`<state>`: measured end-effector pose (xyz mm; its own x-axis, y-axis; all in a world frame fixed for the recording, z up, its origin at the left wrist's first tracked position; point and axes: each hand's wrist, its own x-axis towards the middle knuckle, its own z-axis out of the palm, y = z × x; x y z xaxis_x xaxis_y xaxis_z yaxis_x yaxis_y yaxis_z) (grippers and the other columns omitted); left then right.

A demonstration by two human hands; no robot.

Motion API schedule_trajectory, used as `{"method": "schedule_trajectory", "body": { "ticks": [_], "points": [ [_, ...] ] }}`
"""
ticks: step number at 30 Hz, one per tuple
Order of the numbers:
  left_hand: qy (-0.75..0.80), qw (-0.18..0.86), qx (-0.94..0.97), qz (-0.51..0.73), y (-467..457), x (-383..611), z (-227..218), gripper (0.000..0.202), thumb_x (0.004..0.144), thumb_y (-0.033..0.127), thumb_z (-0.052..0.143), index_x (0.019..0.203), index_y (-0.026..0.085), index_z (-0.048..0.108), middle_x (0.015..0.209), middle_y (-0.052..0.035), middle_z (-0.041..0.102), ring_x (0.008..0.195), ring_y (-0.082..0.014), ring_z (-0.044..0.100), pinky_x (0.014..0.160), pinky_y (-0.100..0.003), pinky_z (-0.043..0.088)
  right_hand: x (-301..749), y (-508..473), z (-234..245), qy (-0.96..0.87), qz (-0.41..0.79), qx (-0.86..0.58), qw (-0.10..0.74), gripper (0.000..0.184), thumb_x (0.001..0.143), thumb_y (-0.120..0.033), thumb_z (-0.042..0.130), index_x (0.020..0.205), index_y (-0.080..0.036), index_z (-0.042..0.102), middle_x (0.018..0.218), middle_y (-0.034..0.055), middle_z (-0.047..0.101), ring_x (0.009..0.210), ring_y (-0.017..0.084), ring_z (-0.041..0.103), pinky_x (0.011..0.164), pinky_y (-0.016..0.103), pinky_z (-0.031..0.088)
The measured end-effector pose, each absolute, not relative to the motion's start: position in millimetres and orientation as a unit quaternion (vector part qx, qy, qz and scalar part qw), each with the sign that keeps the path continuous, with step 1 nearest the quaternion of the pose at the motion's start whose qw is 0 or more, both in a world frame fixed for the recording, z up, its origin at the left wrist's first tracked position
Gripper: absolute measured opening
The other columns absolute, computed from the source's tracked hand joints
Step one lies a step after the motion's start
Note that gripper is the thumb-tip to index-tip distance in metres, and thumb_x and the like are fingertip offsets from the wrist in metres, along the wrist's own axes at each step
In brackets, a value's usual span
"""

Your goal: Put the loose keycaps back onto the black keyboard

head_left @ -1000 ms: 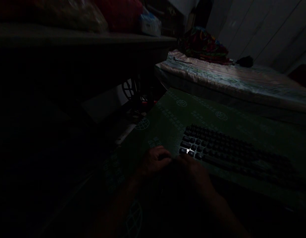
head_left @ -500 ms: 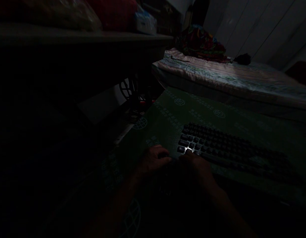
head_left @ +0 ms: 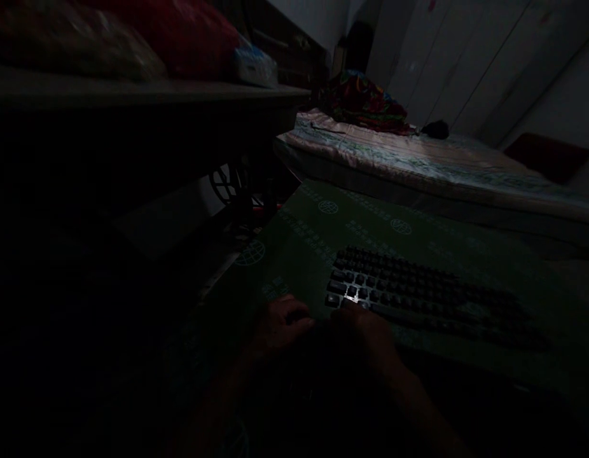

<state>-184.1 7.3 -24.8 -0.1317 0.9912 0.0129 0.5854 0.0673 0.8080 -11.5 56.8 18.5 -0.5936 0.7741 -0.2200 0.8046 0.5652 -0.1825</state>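
One computer keyboard, black-keyed, lying on a green bench printed with pale globes and lettering; bright glint among the keys at its near left corner. Right hand: at that corner, fingers bent, contact with keys unclear. Left hand: left of the keyboard, fingers curled; cannot tell in the dark whether either hand's fingers clamp anything. Beyond: bed, bearing heaped multicoloured cloth.

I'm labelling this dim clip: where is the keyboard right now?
In the head view, the keyboard lies right of centre on the green printed surface, its near left corner by the right hand and the bed beyond it.
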Motion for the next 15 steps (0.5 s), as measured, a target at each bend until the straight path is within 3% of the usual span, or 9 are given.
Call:
{"method": "schedule_trajectory", "body": {
  "ticks": [7,15],
  "points": [
    [0.66,0.288,0.602,0.345,5.8,-187.4,-29.4,0.018,0.073,0.034,0.06,0.078,0.018,0.068,0.075,-0.0012,0.06,0.069,-0.0152,0.058,0.062,-0.025,0.044,-5.7,59.9,18.4,0.883,-0.125,0.453,0.01,0.026,0.089,-0.024,0.043,0.085,-0.021,0.069,0.088,0.0057,0.068,0.075,0.014,0.063,0.055,0.021,0.036],
    [0.66,0.266,0.619,0.333,5.8,-187.5,-26.0,0.018,0.073,0.031,0.059,0.078,0.017,0.068,0.075,-0.0028,0.062,0.07,-0.0162,0.059,0.064,-0.027,0.045,8.2,102.2,51.0,0.866,-0.064,0.495,-0.013,0.023,0.087,-0.024,0.047,0.094,-0.023,0.068,0.093,0.0055,0.069,0.082,0.018,0.064,0.061,0.022,0.039]
  ]
}}
